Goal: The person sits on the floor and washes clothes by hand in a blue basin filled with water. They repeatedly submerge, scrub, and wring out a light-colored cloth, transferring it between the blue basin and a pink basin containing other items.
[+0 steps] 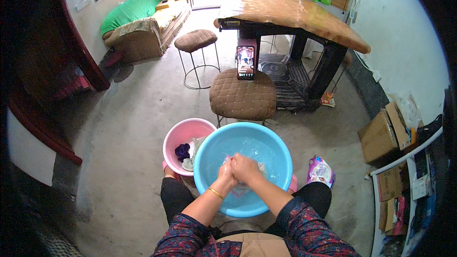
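A large blue plastic basin (278, 139) of water stands on the floor between my knees. Inside it, my left hand (226, 174) and my right hand (245, 167) press together, fingers closed around a wet, pale cloth (262, 168). Only bits of the cloth show past my fingers, and more pale fabric is blurred under the water below my wrists. Touching the basin on the left is a smaller pink basin (171, 132). It holds a dark purple cloth (182, 152) and pale, wet cloths (188, 164).
A purple-and-white detergent bag (320, 172) lies by my right knee. Beyond the blue basin stands a quilted brown stool (242, 96) with a phone (245, 62) propped upright on it. Behind are another stool (196, 40) and a wooden table (285, 9). Cardboard boxes (379, 137) stand at right.
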Available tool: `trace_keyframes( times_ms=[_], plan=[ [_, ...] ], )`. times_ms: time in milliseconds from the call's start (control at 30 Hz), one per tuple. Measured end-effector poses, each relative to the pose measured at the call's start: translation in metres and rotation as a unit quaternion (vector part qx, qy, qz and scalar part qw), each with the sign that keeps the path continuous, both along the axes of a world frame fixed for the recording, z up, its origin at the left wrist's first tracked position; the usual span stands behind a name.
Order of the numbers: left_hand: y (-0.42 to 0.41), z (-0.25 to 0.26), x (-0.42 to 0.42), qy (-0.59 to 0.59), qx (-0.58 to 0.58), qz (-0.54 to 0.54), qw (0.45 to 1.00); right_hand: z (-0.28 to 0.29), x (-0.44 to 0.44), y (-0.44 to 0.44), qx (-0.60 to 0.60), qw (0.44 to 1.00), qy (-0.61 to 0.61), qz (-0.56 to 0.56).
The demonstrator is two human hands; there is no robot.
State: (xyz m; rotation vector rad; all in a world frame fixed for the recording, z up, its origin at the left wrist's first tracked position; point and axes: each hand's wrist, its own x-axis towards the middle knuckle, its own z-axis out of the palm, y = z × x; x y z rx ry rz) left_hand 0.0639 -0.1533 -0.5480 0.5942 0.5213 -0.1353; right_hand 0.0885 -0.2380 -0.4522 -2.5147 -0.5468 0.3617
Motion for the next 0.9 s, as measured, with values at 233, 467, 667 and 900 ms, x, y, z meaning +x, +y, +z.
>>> trace_keyframes(
  times_ms=[233,467,667,900],
  plan=[
    [0.012,-0.013,0.008,0.005,-0.097,0.001,0.995,0.012,-0.012,-0.002,0.024,0.995,-0.016,0.094],
    [0.003,0.003,0.005,-0.022,-0.067,-0.010,0.997,-0.014,0.036,-0.031,-0.107,0.992,-0.003,0.065],
    [0.007,0.032,0.006,0.060,-0.013,0.136,0.989,-0.022,0.046,-0.043,-0.182,0.980,-0.074,0.017],
    [0.008,0.023,0.008,0.024,-0.011,-0.005,1.000,-0.033,0.034,-0.032,-0.134,0.983,0.031,0.118]
  ],
)
